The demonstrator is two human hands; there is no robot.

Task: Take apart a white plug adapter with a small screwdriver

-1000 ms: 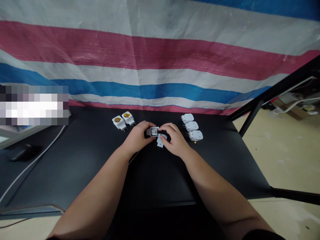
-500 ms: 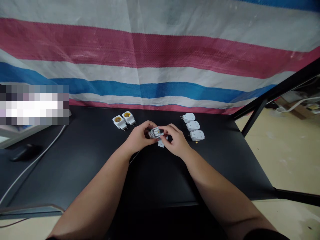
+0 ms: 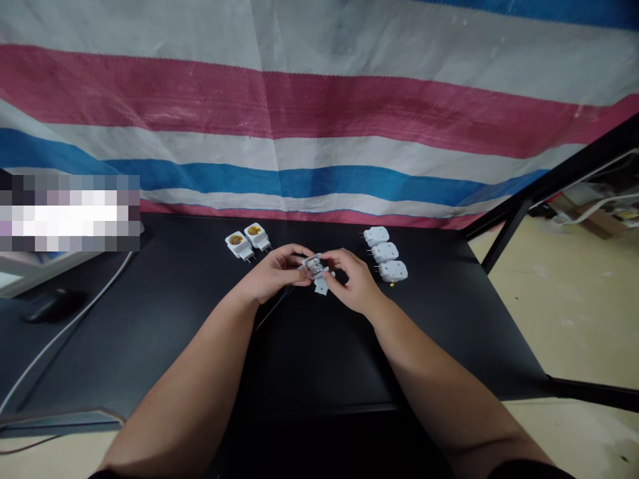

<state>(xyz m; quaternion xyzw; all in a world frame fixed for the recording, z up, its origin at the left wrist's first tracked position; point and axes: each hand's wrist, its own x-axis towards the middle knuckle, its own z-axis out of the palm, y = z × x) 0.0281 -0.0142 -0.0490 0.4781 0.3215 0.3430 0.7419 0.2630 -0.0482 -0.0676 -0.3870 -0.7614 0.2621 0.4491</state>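
Pinching a small white plug housing [image 3: 314, 267] between them, the person's left hand [image 3: 273, 274] and right hand [image 3: 353, 285] met above the middle of the bench, both grips closed on it from either side. The left fingers [image 3: 292, 265] curled in from one end, and the right fingertips [image 3: 328, 264] pressed on the other. The housing was held up off the bench, with grey metal parts showing in its open face, and a flat white piece [image 3: 321, 287] hung just below it, though I could not tell whether the two were joined. A thin dark rod [image 3: 273, 307] lay on the bench just under the left wrist. To the far side of the left hand sat two white plug adapters [image 3: 247, 241] side by side, each with a round brass-coloured centre and its prongs pointing toward the right. Beyond the right hand, three white plug bodies [image 3: 384, 252] stood in a slanting row, nearly touching one another, with a tiny brass-coloured bit [image 3: 392, 284] just beside the last. The black bench [image 3: 150, 352] also carried a dark computer mouse [image 3: 52, 306] and a white cable [image 3: 70, 326] near its left side, while a striped pink, white and blue tarpaulin [image 3: 319, 113] hung behind it all.
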